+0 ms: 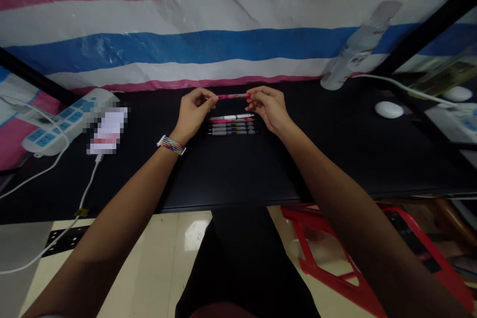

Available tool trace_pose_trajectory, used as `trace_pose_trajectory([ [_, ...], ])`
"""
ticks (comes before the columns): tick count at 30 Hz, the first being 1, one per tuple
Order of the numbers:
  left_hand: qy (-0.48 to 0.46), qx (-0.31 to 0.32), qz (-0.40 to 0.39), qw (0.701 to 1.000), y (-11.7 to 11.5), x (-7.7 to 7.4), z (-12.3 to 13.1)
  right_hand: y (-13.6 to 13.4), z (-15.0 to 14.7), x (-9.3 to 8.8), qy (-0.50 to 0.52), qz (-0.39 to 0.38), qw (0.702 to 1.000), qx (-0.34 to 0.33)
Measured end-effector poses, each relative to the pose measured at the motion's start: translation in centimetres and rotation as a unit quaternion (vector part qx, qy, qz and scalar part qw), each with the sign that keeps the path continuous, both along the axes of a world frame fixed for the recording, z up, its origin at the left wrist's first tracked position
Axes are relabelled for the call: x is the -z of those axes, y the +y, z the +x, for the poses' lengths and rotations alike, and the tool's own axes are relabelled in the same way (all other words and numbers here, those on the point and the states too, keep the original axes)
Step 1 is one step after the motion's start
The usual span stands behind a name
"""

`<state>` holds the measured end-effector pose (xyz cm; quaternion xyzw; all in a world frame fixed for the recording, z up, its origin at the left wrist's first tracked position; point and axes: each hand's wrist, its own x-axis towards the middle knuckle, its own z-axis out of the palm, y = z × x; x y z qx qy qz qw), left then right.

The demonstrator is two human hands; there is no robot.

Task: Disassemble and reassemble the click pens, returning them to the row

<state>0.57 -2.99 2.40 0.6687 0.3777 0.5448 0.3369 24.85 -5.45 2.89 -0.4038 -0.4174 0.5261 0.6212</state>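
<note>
A pink pen (233, 96) is held level above the black table (231, 169), one end in each hand. My left hand (197, 109) pinches its left end between thumb and fingers, with a patterned woven band on that wrist. The fingers of my right hand (267, 105) close on the right end. Just below the held pen, several pens (231, 128) lie side by side in a stack of rows. The topmost is a white pen (233, 117), followed by a pink one and several clear, dark-tipped ones.
On the left are a power strip (69, 121), a blurred-out phone (108, 131) and white cables. A clear bottle (352, 57) stands at the back right, near a white rounded object (389, 110). Below the table's front edge is a red stool (328, 268).
</note>
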Motion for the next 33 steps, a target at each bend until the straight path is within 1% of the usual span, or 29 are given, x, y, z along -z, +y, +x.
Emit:
trace_pose_trajectory([
  [5, 0.001, 0.016, -0.005, 1.0, 0.3, 0.3, -0.3, -0.2, -0.1, -0.2, -0.001, -0.008, 1.0, -0.004],
  [8, 0.004, 0.023, 0.014, 1.0, 0.5, 0.5, -0.4, -0.3, -0.1, -0.4, -0.004, -0.012, 1.0, -0.005],
  [11, 0.002, 0.012, 0.026, 1.0, 0.3, 0.4, -0.4, -0.4, -0.2, -0.5, 0.003, -0.013, 1.0, -0.006],
  [15, 0.018, 0.011, -0.014, 1.0, -0.3, -0.1, 0.0, -0.4, -0.2, -0.4, -0.003, -0.017, 1.0, -0.012],
  [19, 0.02, 0.001, 0.009, 1.0, -0.6, -0.5, 0.3, -0.4, -0.1, -0.4, -0.004, -0.021, 1.0, -0.011],
  [23, 0.021, -0.004, -0.011, 1.0, -0.5, -0.5, 0.3, -0.5, -0.2, -0.6, -0.003, -0.022, 1.0, -0.014],
  [28, 0.032, -0.02, 0.023, 0.999, -0.5, -0.5, 0.1, -0.6, -0.2, -0.8, 0.008, -0.024, 1.0, -0.013],
  [33, 0.055, -0.023, -0.011, 0.998, -0.3, -0.5, -0.1, -0.6, -0.2, -0.8, -0.004, -0.029, 0.999, -0.016],
])
